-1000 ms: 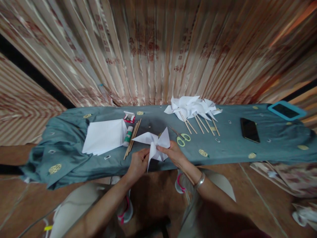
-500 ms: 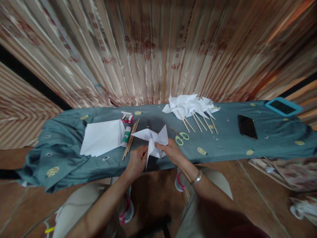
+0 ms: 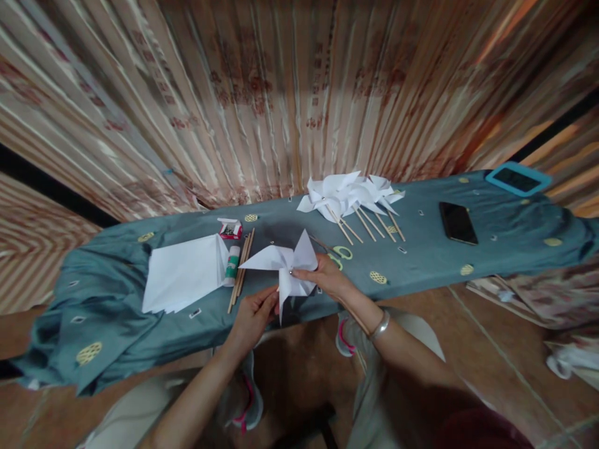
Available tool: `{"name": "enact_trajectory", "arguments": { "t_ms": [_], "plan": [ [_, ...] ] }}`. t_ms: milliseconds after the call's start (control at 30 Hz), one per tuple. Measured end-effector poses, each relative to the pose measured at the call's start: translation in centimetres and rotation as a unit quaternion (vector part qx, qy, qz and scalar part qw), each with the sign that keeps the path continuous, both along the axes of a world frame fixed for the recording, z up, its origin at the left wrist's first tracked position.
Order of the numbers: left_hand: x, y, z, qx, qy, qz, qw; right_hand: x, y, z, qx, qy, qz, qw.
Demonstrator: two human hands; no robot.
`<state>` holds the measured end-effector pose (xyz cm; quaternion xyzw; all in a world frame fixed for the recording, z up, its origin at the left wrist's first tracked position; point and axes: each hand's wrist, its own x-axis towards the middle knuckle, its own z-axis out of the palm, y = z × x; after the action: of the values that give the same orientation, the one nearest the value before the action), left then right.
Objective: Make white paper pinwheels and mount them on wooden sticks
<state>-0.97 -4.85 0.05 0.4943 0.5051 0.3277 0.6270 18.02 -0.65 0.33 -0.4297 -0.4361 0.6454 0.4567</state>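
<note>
A white paper pinwheel (image 3: 298,257) with pointed blades is held over the front edge of the cloth-covered table. My right hand (image 3: 329,278) grips it from the right, thumb beside a small shiny pin head at its centre and the other fingers behind the paper. At its lower left, my left hand (image 3: 255,317) is closed, fingertips pinched together by a blade; a stick behind the paper cannot be made out clearly. Green-handled scissors (image 3: 344,253) lie just beyond my right hand, partly covered by it.
Left on the table (image 3: 421,262) are a stack of white paper (image 3: 182,274), a glue stick (image 3: 231,267), wooden sticks (image 3: 243,268) and an opened red box of pins (image 3: 230,229). Several finished pinwheels (image 3: 349,193) lie at the back. Rightward are a phone (image 3: 458,222) and a blue-framed tablet (image 3: 518,179).
My left hand has shifted slightly down on the pinwheel's lower left. The pinwheel faces up more, and its pin head now shows beside my right thumb. The whole view has tilted a little.
</note>
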Motion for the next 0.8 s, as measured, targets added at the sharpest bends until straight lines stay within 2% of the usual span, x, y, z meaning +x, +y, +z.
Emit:
{"name": "enact_trajectory", "arguments": {
  "t_ms": [200,467,633,800],
  "plan": [
    [-0.6,-0.1,-0.2,0.055,0.055,-0.025,0.997,0.3,0.0,0.0,0.015,-0.02,0.016,1.0],
    [-1.1,-0.5,-0.9,0.061,0.05,-0.053,0.995,0.1,-0.4,0.4,-0.023,0.009,0.01,1.0],
    [-0.9,-0.9,0.2,0.128,0.092,-0.045,0.986,-0.3,-0.7,0.3,-0.049,0.022,-0.008,0.999],
    [-0.3,-0.5,1.9,0.189,0.146,0.014,0.971,-0.9,-0.5,0.2,-0.064,0.039,-0.028,0.997]
  ]
}}
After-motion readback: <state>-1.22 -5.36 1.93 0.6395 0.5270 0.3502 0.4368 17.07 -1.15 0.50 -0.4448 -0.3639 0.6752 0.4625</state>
